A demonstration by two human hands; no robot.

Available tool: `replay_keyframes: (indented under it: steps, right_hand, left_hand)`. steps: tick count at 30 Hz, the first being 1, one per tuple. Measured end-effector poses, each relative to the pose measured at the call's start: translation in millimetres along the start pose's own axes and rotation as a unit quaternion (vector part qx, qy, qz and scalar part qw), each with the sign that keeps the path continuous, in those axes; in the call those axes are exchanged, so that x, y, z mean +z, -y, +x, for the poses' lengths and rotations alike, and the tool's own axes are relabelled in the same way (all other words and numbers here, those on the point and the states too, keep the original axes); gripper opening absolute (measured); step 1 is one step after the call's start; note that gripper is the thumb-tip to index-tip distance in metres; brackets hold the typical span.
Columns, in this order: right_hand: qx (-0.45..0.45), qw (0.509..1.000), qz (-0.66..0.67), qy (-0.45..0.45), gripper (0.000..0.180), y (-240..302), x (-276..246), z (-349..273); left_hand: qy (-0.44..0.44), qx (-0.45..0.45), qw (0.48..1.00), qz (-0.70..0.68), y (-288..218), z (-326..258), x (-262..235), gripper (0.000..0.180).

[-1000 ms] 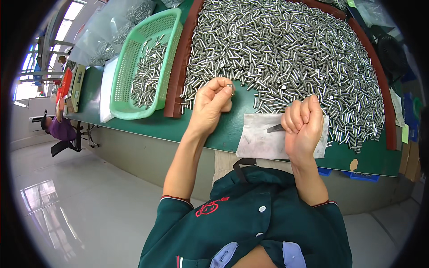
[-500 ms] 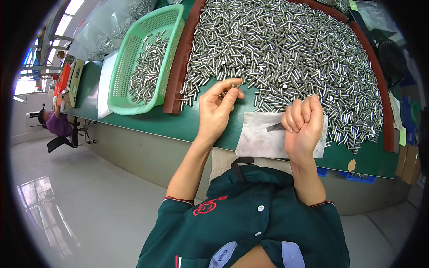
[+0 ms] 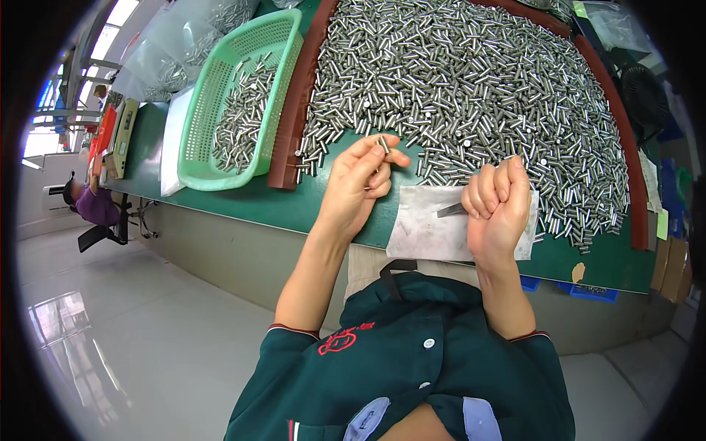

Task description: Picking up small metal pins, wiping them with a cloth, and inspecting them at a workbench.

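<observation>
Left hand [image 3: 358,185] now raised, pinching one metal pin [image 3: 383,143]; right hand [image 3: 498,206] fisted around one dark tool [image 3: 450,210].

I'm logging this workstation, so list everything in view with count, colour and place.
metal pins: too many to count, silver, heaped on the green table inside a brown border
single pin: one, silver, pinched in the left fingers
basket: one, light green, left of the heap, partly filled with pins
white sheet: one, at the table's near edge under the right hand
dark tool: one, gripped in the right fist
clear bags: several, far left
seated person: one, purple top, far left
left hand: raised, holding the pin
right hand: closed on the tool
</observation>
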State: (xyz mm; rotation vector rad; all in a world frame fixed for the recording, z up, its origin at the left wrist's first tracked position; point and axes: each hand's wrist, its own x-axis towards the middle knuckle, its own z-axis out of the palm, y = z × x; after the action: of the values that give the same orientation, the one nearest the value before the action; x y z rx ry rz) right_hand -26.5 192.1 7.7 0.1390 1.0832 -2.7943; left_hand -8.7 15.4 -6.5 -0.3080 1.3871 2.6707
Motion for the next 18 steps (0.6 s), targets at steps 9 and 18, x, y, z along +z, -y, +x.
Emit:
replay_keyframes:
  steps: [9, 18]
  right_hand:
    - [-0.002, 1.0, -0.008, -0.003, 0.04, 0, 0, 0]
    - [-0.002, 1.0, -0.008, -0.004, 0.04, 0, 0, 0]
  left_hand:
    - [0.035, -0.076, 0.992, -0.095, -5, -1, -3, 0.028]
    - [0.011, -0.037, 0.993, -0.108, -12, -6, -1, 0.024]
